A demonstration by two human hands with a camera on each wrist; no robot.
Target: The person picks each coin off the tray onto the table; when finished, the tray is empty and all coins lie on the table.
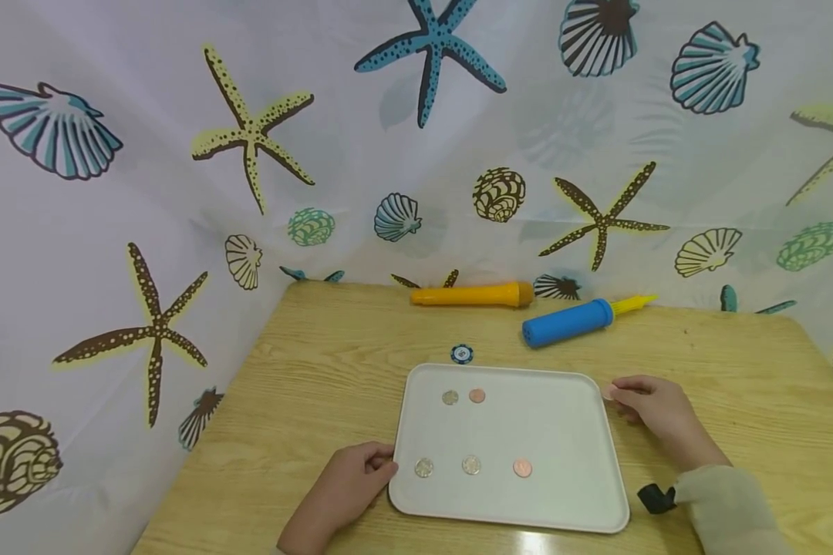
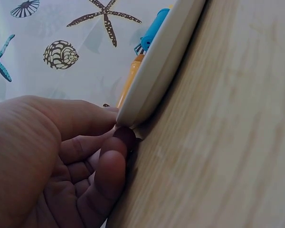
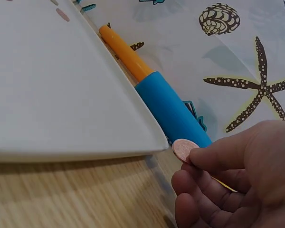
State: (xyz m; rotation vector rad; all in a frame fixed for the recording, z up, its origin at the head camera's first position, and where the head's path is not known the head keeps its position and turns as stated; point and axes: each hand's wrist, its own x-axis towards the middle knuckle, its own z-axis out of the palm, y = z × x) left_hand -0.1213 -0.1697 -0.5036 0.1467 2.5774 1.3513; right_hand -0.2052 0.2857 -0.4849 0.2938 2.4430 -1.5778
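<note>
A white tray point(image 1: 507, 439) lies on the wooden table with several coins on it. Toward its far side are a silver coin point(image 1: 450, 397) and a copper coin point(image 1: 477, 395). Along the near side sit a silver coin point(image 1: 424, 467), another silver coin point(image 1: 471, 464) and a copper coin point(image 1: 522, 467). My left hand point(image 1: 350, 482) pinches the tray's left edge, thumb on the rim and fingers curled under it in the left wrist view. Just off the tray's far right corner, my right hand point(image 1: 655, 412) holds a copper coin point(image 3: 184, 149) between thumb and forefinger.
Behind the tray is a blue poker chip point(image 1: 461, 354). Farther back lie an orange microphone-shaped stick point(image 1: 468, 296) and a blue hand pump point(image 1: 568, 322) with a yellow nozzle. A sea-patterned curtain point(image 1: 347, 146) hangs around the table's back and left. A black object point(image 1: 657, 499) sits by the right sleeve.
</note>
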